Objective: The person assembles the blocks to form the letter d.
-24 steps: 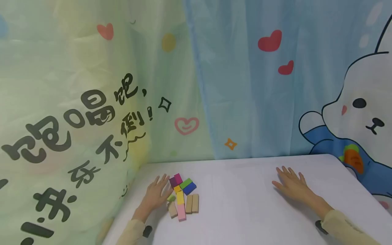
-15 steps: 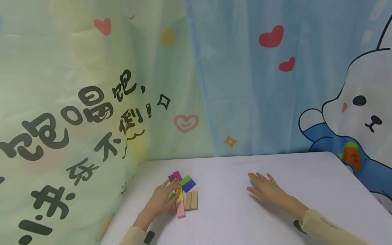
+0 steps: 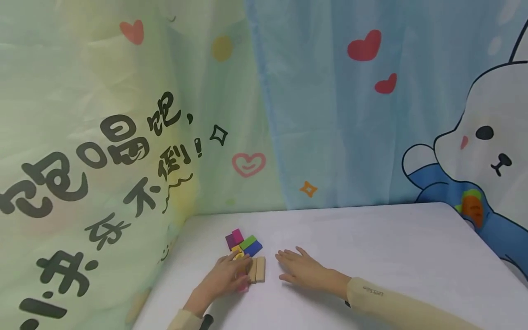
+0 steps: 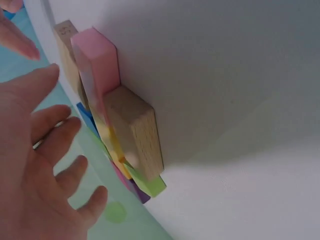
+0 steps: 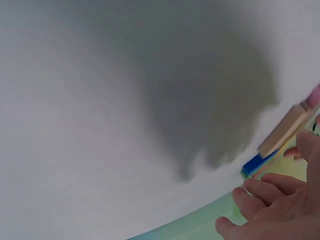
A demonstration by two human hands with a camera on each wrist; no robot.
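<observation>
My left hand (image 3: 222,277) is over a cluster of small coloured blocks, fingers loosely bent, hiding part of the cluster. The left wrist view shows that hand (image 4: 40,150) apart from a pink block (image 4: 102,60), a wooden block (image 4: 137,132) and a light green block (image 4: 152,186). In the head view a magenta block (image 3: 237,235), a green block (image 3: 248,241), a blue block (image 3: 253,249) and a plain wooden block (image 3: 261,269) stay visible. Just right of the cluster, my right hand (image 3: 305,269) hovers palm down with fingers extended, holding nothing.
The blocks lie on the left part of a white table (image 3: 371,243). Behind it hangs a printed curtain (image 3: 321,114) with hearts and a rabbit figure. Lettering covers the curtain on the left side.
My right hand has travelled left across the table towards the blocks. My left hand has shifted right, from beside the cluster to over it. The blocks appear to lie where they were.
</observation>
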